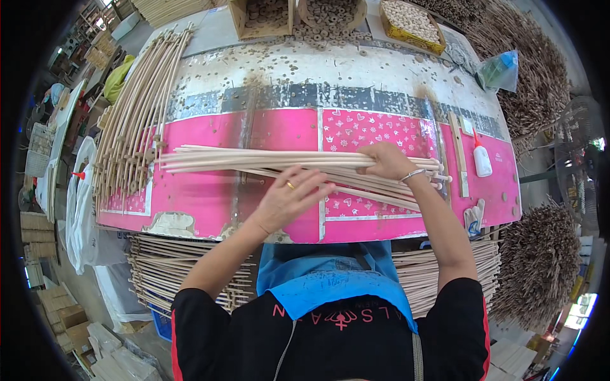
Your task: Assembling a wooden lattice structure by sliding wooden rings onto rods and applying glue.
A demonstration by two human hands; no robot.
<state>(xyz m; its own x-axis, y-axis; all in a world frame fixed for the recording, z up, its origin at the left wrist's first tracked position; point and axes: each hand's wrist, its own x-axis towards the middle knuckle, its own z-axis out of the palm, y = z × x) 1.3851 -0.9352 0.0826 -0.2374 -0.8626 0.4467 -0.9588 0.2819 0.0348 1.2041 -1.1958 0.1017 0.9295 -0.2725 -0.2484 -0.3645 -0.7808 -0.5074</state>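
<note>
Both hands on the loose bundle of sticks lying across the pink desk: left hand flat, fingers spread, right hand curled over the bundle's right part. Sticks not yet evenly aligned. Finished-looking pegged rods stacked at left, more stock below the desk edge.

Desk, pink-and-white top (worn): loose pale sticks, stick bundle, glue bottle, scattered wooden rings.
</note>
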